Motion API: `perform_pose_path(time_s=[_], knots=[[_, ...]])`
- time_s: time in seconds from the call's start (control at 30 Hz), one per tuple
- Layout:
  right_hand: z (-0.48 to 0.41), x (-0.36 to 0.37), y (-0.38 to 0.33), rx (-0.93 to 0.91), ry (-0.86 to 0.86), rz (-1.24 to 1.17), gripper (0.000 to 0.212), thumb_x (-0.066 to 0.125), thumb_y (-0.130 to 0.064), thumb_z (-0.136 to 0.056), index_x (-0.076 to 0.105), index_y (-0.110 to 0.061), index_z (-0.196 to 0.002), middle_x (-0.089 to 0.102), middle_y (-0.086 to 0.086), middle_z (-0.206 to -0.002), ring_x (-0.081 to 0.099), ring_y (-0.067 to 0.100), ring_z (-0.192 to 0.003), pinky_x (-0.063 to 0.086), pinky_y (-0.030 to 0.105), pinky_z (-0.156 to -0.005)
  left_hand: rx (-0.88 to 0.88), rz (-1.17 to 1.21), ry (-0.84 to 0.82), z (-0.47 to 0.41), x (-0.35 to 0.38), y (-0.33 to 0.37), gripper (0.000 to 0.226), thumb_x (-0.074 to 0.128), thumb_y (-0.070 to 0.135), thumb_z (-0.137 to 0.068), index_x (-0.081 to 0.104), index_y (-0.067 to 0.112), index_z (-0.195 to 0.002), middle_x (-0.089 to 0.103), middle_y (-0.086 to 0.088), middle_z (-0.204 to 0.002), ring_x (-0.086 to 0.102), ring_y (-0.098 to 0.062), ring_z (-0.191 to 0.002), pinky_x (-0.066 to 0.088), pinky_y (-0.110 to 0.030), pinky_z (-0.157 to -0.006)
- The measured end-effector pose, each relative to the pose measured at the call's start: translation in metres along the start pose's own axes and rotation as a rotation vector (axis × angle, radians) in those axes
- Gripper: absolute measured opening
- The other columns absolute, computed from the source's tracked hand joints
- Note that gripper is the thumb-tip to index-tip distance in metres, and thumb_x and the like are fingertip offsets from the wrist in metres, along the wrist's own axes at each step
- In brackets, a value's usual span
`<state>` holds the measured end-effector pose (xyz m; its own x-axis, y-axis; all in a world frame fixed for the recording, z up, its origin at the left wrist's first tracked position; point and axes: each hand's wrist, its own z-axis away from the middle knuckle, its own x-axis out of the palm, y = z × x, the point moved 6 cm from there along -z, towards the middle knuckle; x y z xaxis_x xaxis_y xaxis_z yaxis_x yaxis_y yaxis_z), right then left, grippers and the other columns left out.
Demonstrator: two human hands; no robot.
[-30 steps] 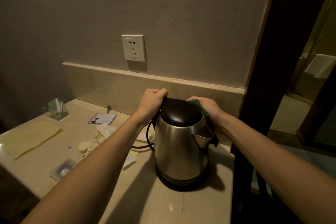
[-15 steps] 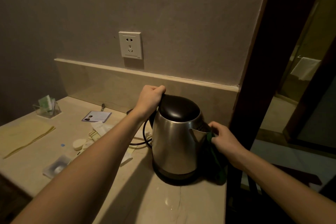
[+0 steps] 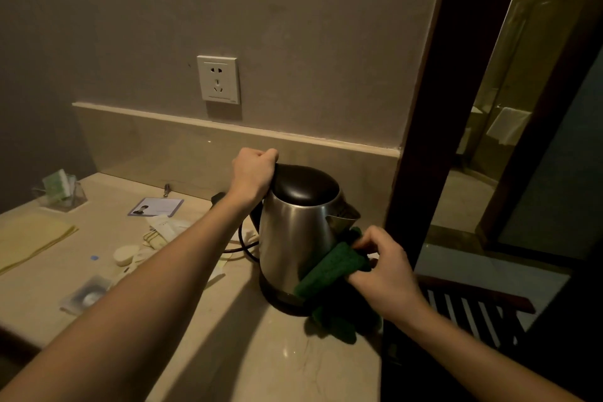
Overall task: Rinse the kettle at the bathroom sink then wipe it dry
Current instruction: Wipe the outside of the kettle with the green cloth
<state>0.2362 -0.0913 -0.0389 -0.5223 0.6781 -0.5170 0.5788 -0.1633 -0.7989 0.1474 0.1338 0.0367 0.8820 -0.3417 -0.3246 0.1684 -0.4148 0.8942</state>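
Kettle (image 3: 293, 238) stood on base (image 3: 280, 302), handle at kettle's back gripped by left hand (image 3: 253, 174). Green cloth (image 3: 332, 266), clutched in right hand (image 3: 383, 268), brought from kettle's far upper side down to its near lower wall. Wiping judged under way; rinse likely done.

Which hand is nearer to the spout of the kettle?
Right. The right hand, holding the green cloth, is just below the spout; the left hand grips the handle on the opposite side of the kettle.
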Motion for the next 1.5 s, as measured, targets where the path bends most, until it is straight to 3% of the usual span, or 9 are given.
perform_pose_path(time_s=[0.1,0.27,0.47,0.7,0.83,0.97,1.2,1.4,1.5], knots=[[0.010,0.006,-0.005,-0.054,0.030,0.081,0.034,0.076,-0.002,-0.072,0.053,-0.025,-0.080,0.054,-0.010,-0.096,0.055,0.002,-0.090,0.054,0.024,-0.075,-0.007,-0.027,0.061,0.007,-0.006,0.002,0.048,0.050,0.014,-0.092,0.038,0.014,-0.046,0.033,0.000,-0.047,0.032,-0.012,-0.046,0.027,-0.013,-0.039],[0.022,0.010,-0.024,-0.219,0.083,0.163,0.046,0.076,0.001,-0.072,0.047,-0.033,-0.077,0.049,-0.014,-0.095,0.054,0.005,-0.091,0.053,0.024,-0.073,-0.029,-0.110,0.159,0.020,-0.019,0.002,0.042,0.047,0.020,-0.091,0.045,0.012,-0.050,0.042,-0.003,-0.052,0.040,-0.019,-0.054,0.032,-0.032,-0.053],[0.023,0.012,-0.054,-0.450,0.191,0.243,0.038,0.082,0.005,-0.064,0.059,-0.013,-0.088,0.053,0.000,-0.100,0.058,0.016,-0.089,0.058,0.029,-0.068,-0.002,-0.264,0.177,0.034,-0.028,0.002,0.039,0.040,0.027,-0.092,0.051,0.009,-0.059,0.050,-0.006,-0.061,0.048,-0.023,-0.059,0.037,-0.033,-0.056],[0.004,0.002,-0.091,-0.501,0.372,0.266,0.036,0.073,0.004,-0.076,0.066,-0.004,-0.110,0.058,0.015,-0.114,0.054,0.023,-0.105,0.044,0.027,-0.086,0.061,-0.373,0.156,0.047,-0.036,0.007,0.038,0.039,0.026,-0.093,0.047,0.011,-0.059,0.044,-0.004,-0.058,0.040,-0.020,-0.053,0.029,-0.031,-0.051],[-0.022,0.004,-0.110,-0.423,0.312,0.285,0.033,0.057,-0.002,-0.088,0.064,-0.008,-0.119,0.062,0.007,-0.119,0.053,0.023,-0.112,0.034,0.022,-0.095,0.073,-0.334,0.102,0.047,-0.034,0.001,0.039,0.038,0.027,-0.094,0.048,0.011,-0.060,0.051,-0.009,-0.060,0.040,-0.020,-0.053,0.033,-0.030,-0.053],[-0.024,0.008,-0.115,-0.451,0.249,0.355,0.033,0.057,-0.004,-0.087,0.064,-0.010,-0.119,0.063,0.005,-0.118,0.052,0.021,-0.112,0.037,0.024,-0.095,0.056,-0.347,0.097,0.046,-0.031,0.001,0.039,0.036,0.025,-0.096,0.044,0.013,-0.059,0.042,-0.004,-0.058,0.038,-0.020,-0.054,0.031,-0.031,-0.053],[0.004,0.018,-0.106,-0.697,0.210,0.435,0.040,0.076,0.002,-0.068,0.072,-0.005,-0.107,0.065,0.013,-0.114,0.048,0.029,-0.111,0.050,0.041,-0.091,0.058,-0.428,0.111,0.047,-0.032,0.010,0.040,0.032,0.023,-0.097,0.049,0.009,-0.063,0.049,-0.007,-0.064,0.048,-0.024,-0.062,0.033,-0.035,-0.056],[0.028,0.038,-0.094,-0.905,0.086,0.638,0.029,0.052,-0.015,-0.084,0.074,-0.003,-0.098,0.066,0.018,-0.112,0.045,0.030,-0.107,0.055,0.047,-0.080,0.057,-0.443,0.080,0.053,-0.033,0.014,0.039,0.030,0.024,-0.097,0.050,0.010,-0.067,0.049,-0.007,-0.067,0.048,-0.022,-0.063,0.034,-0.036,-0.061],[0.039,0.049,-0.083,-0.939,-0.039,0.729,0.022,0.066,-0.011,-0.078,0.075,-0.008,-0.098,0.066,0.014,-0.114,0.049,0.028,-0.107,0.056,0.046,-0.083,0.045,-0.450,0.083,0.059,-0.034,0.017,0.038,0.030,0.024,-0.097,0.048,0.011,-0.067,0.046,-0.006,-0.066,0.046,-0.023,-0.065,0.034,-0.037,-0.067]])
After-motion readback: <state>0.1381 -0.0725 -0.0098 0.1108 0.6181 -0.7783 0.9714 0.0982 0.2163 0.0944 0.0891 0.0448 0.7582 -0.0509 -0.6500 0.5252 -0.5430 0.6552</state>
